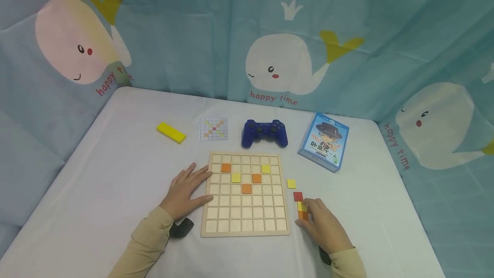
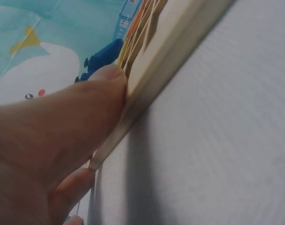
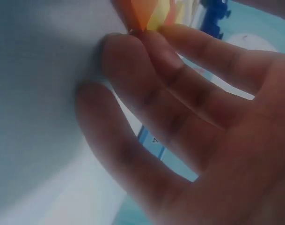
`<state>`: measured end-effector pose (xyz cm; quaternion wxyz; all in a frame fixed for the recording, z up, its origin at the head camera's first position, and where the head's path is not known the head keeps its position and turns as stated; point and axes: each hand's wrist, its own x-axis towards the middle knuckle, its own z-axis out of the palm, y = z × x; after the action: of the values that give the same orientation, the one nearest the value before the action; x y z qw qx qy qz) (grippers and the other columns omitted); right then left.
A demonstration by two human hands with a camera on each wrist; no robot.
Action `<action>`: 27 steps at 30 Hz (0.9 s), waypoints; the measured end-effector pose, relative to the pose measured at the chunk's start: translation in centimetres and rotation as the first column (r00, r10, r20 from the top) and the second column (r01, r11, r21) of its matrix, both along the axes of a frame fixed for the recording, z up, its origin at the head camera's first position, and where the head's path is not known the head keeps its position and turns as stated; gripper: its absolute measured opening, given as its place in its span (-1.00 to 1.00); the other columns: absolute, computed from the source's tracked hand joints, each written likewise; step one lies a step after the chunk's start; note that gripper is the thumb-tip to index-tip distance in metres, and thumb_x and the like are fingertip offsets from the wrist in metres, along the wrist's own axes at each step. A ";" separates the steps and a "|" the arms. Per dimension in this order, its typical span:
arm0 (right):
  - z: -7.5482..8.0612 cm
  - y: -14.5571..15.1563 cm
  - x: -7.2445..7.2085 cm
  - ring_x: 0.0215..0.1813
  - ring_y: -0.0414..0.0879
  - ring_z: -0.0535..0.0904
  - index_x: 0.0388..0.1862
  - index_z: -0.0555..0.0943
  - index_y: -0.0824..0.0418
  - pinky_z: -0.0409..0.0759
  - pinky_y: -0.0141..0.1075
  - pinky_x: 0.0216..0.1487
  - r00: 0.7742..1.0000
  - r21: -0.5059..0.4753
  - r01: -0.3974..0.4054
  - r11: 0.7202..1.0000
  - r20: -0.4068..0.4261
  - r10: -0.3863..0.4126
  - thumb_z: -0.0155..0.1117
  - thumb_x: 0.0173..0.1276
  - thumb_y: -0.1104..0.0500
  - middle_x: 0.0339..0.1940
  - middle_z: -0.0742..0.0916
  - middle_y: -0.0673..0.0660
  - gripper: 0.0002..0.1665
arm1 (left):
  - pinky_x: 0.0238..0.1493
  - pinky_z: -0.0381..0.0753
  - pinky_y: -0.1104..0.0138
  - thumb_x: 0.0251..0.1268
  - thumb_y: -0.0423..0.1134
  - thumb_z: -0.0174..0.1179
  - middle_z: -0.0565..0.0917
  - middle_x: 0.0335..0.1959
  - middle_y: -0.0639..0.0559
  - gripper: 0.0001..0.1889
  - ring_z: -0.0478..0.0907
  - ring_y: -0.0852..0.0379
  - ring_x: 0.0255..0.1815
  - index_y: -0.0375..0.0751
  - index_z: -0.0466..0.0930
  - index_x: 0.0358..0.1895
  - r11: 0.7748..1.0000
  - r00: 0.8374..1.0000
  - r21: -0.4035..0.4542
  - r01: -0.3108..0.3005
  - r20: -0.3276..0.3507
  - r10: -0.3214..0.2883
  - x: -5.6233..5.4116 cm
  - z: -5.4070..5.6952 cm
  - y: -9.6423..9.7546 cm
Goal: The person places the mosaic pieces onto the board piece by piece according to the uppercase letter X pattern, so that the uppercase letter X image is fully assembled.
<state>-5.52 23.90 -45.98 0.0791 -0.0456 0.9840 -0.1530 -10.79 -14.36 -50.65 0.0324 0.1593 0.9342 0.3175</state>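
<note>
A wooden grid board (image 1: 246, 213) lies in front of me, with orange tiles (image 1: 246, 188) and yellow tiles (image 1: 236, 178) set in some squares. Along its left edge rests my left hand (image 1: 185, 193), fingers spread and thumb on the rim; the left wrist view shows the thumb (image 2: 102, 93) against the board's side. My right hand (image 1: 324, 225) is right of the board, thumb and fingers curled round a yellow tile (image 1: 301, 206) and an orange tile (image 1: 303, 216). A red tile (image 1: 298, 196) lies just above them. In the right wrist view the fingertips partly hide the orange tile (image 3: 141, 13).
Beyond the board lie a yellow block (image 1: 171, 132), a coloured grid card (image 1: 214, 129), a blue game controller (image 1: 264, 131) and a blue game box (image 1: 324, 140). A loose yellow tile (image 1: 291, 183) is beside the board's right edge. A whale-print curtain (image 1: 193, 46) hangs behind the white table (image 1: 127, 162).
</note>
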 end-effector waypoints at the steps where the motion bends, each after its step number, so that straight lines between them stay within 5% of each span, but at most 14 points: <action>1: 0.0 -0.1 0.1 -0.38 -0.25 0.36 0.06 0.52 0.23 0.48 -0.37 -0.36 1.000 0.000 -0.007 1.000 -0.014 0.007 0.51 0.07 0.06 -0.30 0.54 0.00 -0.40 | 0.49 -0.18 -0.12 0.16 0.12 0.27 0.28 0.46 -0.02 -0.29 -0.07 -0.21 0.53 -0.04 0.34 0.37 1.000 1.000 0.002 -0.001 -0.006 0.001 0.0 0.0 0.0; 9: 0.8 -0.3 0.6 -0.32 -0.25 0.46 0.06 0.52 0.25 0.64 -0.29 -0.23 0.992 0.043 -0.057 0.997 -0.114 0.061 0.53 0.06 0.14 -0.23 0.61 0.06 -0.40 | 0.46 -0.15 -0.16 0.17 0.10 0.26 0.31 0.44 -0.05 -0.31 -0.04 -0.24 0.52 -0.07 0.37 0.36 1.000 0.999 0.021 -0.001 -0.032 0.001 0.3 0.2 0.1; 14: 2.0 -0.8 0.3 -0.29 -0.23 0.57 0.03 0.53 0.21 0.66 -0.38 -0.28 0.955 0.000 -0.165 0.986 -0.252 0.160 0.54 0.03 0.24 -0.20 0.59 0.02 -0.43 | 0.47 -0.15 -0.15 0.18 0.11 0.25 0.30 0.45 -0.04 -0.31 -0.04 -0.23 0.52 -0.06 0.36 0.36 1.000 1.000 0.009 -0.004 -0.022 0.004 0.3 0.3 0.1; 19: 3.3 -2.4 -1.5 -0.24 -0.20 0.58 -0.04 0.56 0.26 0.66 -0.43 -0.26 0.887 -0.072 -0.343 0.937 -0.352 0.298 0.51 0.03 0.36 -0.15 0.55 0.06 -0.52 | 0.47 -0.16 -0.15 0.16 0.09 0.27 0.30 0.45 -0.05 -0.30 -0.04 -0.24 0.52 -0.08 0.36 0.36 1.000 1.000 0.009 -0.007 -0.023 0.007 0.2 0.1 0.1; 27: 4.0 -6.3 -4.9 -0.03 -0.04 0.55 -0.04 0.48 0.33 0.65 -0.27 -0.03 0.735 -0.031 -0.555 0.831 -0.487 0.473 0.47 0.00 0.46 -0.11 0.58 0.16 -0.47 | 0.47 -0.16 -0.15 0.16 0.11 0.27 0.30 0.45 -0.05 -0.29 -0.05 -0.23 0.53 -0.07 0.36 0.36 1.000 1.000 0.011 -0.004 -0.030 0.005 0.1 -0.1 0.1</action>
<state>-10.46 17.59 -42.00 -0.1208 -0.3581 0.9051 -0.1951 -10.69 -14.27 -50.73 0.0170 0.1621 0.9332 0.3202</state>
